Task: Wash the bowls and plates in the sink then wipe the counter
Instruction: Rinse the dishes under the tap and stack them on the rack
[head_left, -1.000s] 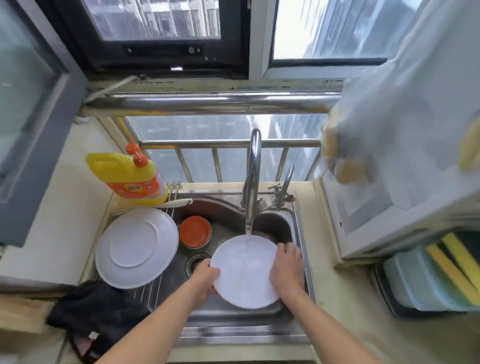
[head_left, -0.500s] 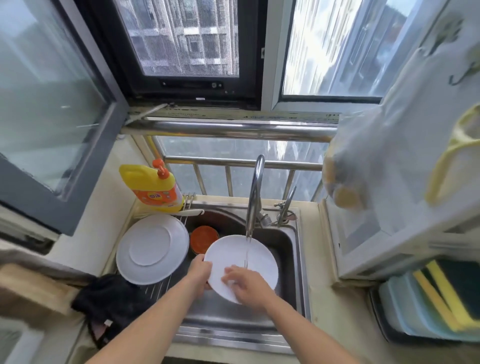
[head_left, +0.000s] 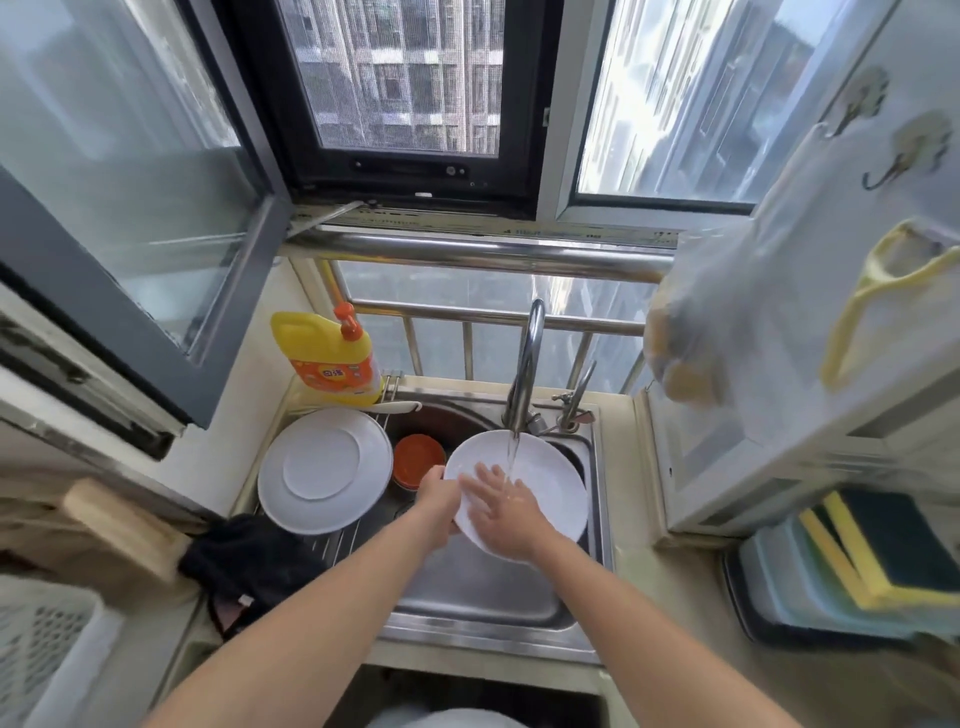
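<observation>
Water from the tap (head_left: 525, 364) runs onto a white plate (head_left: 540, 478) held tilted over the sink (head_left: 483, 592). Left hand (head_left: 439, 496) grips the plate's left rim, fingers curled behind it. Right hand (head_left: 501, 501) lies flat on the plate's face with fingers spread, under the stream. Just left, an orange bowl (head_left: 418, 457) sits in the sink, and a second white plate (head_left: 324, 470) rests upside down on the rack (head_left: 332, 545). A yellow soap bottle (head_left: 327, 356) stands at the far left corner; sponges (head_left: 872, 551) lie on the desk (head_left: 670, 597) at right.
</observation>
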